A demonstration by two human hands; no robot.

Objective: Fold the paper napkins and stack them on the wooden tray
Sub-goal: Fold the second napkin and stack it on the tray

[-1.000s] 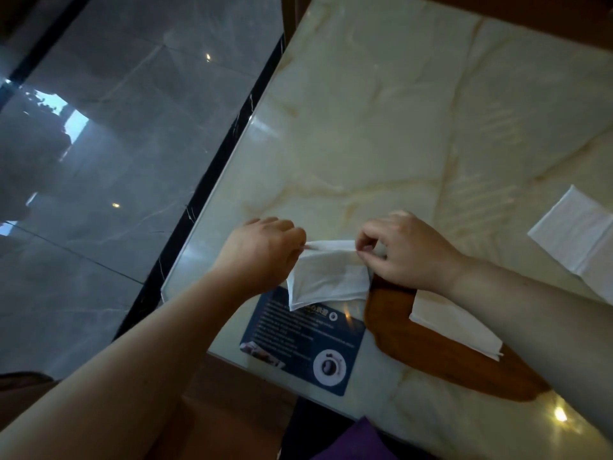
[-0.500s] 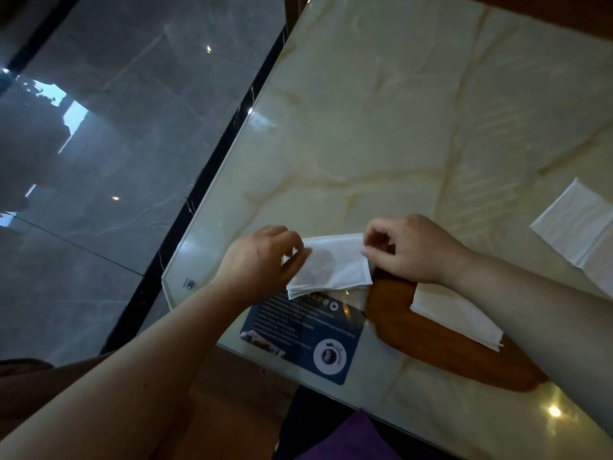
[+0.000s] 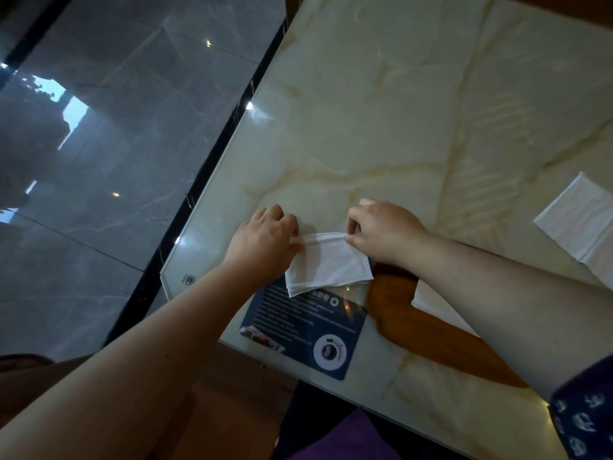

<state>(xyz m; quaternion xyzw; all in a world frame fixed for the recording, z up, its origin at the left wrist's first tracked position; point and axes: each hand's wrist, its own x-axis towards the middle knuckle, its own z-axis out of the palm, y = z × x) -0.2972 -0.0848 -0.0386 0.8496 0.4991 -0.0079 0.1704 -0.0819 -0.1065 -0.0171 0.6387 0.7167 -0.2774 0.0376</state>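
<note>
Glossy cream marble table (image 3: 381, 127) with tan veins lies under you. Your left hand (image 3: 262, 242) and right hand (image 3: 384, 232) each pinch one end of the far folded edge of a thin, soft white paper napkin (image 3: 326, 263) stretched between them. Its near edge overlaps a dark blue printed card (image 3: 298, 330). To its right sits the smooth brown wooden tray (image 3: 431, 336), carrying a folded white napkin (image 3: 434, 307) partly hidden by your forearm.

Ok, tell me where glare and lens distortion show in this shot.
Head view: small lamp glints sit on the glossy marble table near its left edge and on the dark floor; the wide-angle lens bows the table's edges; the napkin and both hands stay fairly sharp.
</note>
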